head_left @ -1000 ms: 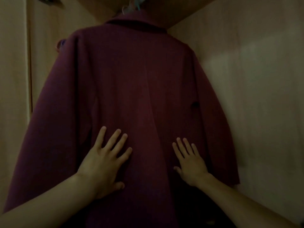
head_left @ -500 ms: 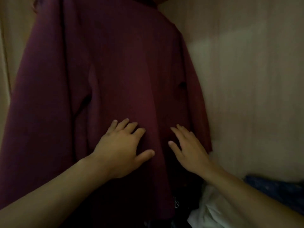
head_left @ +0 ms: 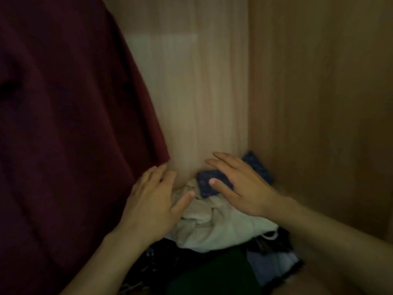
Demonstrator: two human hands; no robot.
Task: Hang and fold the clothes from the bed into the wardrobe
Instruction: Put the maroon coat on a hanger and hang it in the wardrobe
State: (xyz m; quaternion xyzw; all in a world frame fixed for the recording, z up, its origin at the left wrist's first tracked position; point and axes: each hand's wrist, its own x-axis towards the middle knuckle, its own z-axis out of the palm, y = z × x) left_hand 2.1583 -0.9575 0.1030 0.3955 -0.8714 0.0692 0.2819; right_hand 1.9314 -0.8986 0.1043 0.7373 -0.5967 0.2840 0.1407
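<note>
I note the maroon coat [head_left: 63, 124] hanging inside the wardrobe [head_left: 319, 103]. Left hand [head_left: 153, 201] flat-fingered at its hem; right hand [head_left: 240, 184] spread, empty, over piled clothes [head_left: 212, 226] beside it. Risk: brushing the hem could unseat the coat.

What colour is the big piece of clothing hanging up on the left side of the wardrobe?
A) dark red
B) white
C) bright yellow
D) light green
A: the big hanging garment of dark red fabric fills the left side of the light wooden wardrobe, beside the open left hand; the crumpled white cloth lies in the pile below, not hanging.
</note>
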